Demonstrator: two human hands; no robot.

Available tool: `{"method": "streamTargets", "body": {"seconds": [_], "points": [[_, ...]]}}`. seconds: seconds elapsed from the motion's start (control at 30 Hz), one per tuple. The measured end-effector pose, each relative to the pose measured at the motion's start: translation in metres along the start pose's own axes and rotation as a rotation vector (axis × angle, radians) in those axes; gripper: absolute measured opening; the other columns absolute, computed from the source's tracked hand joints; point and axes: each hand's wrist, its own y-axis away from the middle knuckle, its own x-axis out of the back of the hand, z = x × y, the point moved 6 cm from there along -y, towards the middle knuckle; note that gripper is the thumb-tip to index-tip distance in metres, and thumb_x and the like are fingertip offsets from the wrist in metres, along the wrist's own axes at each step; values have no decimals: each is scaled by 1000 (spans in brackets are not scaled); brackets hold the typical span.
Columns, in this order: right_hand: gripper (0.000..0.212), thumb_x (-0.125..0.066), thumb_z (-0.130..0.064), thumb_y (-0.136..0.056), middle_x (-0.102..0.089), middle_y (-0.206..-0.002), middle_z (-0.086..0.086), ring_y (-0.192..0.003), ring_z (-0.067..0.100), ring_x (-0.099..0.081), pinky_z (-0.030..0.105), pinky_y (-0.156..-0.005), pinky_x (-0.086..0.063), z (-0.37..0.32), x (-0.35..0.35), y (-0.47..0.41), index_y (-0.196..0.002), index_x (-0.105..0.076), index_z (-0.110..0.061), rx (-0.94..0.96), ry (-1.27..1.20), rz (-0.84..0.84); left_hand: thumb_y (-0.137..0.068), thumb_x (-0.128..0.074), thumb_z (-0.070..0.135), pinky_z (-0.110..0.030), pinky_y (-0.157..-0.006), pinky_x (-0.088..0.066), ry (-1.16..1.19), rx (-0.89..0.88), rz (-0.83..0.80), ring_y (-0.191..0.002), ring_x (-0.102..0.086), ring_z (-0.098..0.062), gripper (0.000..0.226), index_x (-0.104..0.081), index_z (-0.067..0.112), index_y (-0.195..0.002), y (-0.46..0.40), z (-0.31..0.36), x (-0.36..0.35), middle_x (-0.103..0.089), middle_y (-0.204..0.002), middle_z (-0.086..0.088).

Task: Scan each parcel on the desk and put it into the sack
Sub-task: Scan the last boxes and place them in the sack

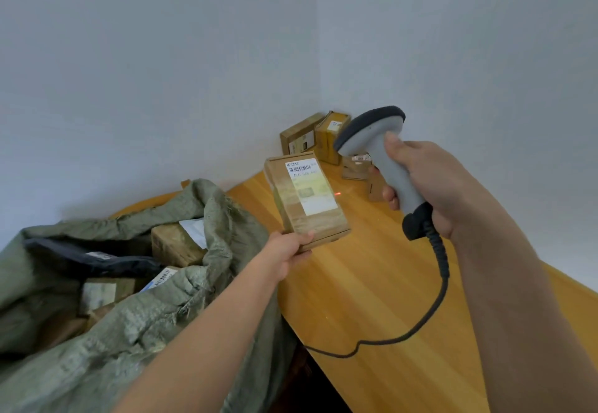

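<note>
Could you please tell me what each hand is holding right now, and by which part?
The left hand pinches the labelled parcel by its near bottom corner; the right hand grips the scanner by its handle.

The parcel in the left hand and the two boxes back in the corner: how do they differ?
The held parcel is flat, lifted off the desk by the left hand, its white label facing up. The corner boxes are chunkier and rest on the desk against the wall. All are brown cardboard with labels.
</note>
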Motion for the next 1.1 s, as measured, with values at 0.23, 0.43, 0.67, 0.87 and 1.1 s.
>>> {"method": "streamTargets", "body": {"seconds": [0.23,0.43,0.67,0.87,1.1], "points": [[38,-43,-45,-103,-63,-103,9,-51,13,-52,26,-48,-44,-11,15,8,-110,-58,-11,55,6,-6,-80,-76,2,-33,-72,-59,5,55,26,-104,-62,-25,55,-49,-1,-127,0,-10,-4,-58,-123,-15],[36,-44,-44,-103,-63,-102,10,-49,12,-51,23,-46,-43,-13,25,9,-113,-59,-12,72,1,-5,-81,-75,2,-31,-65,-60,2,78,41,-101,-62,-25,52,-50,-2,-126,1,-14,-10,-58,-120,-16],[36,-44,-44,-102,-63,-99,9,-47,11,-50,24,-45,-43,-16,32,7,-110,-60,-12,102,-16,-20,-82,-74,1,-32,-66,-59,23,93,43,-106,-60,-27,51,-51,-4,-126,4,-18,-18,-58,-120,-17],[33,-48,-46,-101,-64,-100,7,-49,11,-51,24,-46,-44,-10,31,2,-107,-60,-15,96,-20,-32,-82,-74,3,-35,-76,-60,163,85,-14,-110,-58,-29,49,-51,-2,-125,20,-15,-23,-55,-123,-18],[62,-75,-48,-82,-61,-77,7,-56,13,-53,28,-51,-46,53,-8,-43,-124,-54,-8,13,82,21,-80,-66,9,-35,-79,-60,546,16,-355,-95,-68,-33,40,-56,-7,-116,60,7,-25,-66,-108,-25]]}}
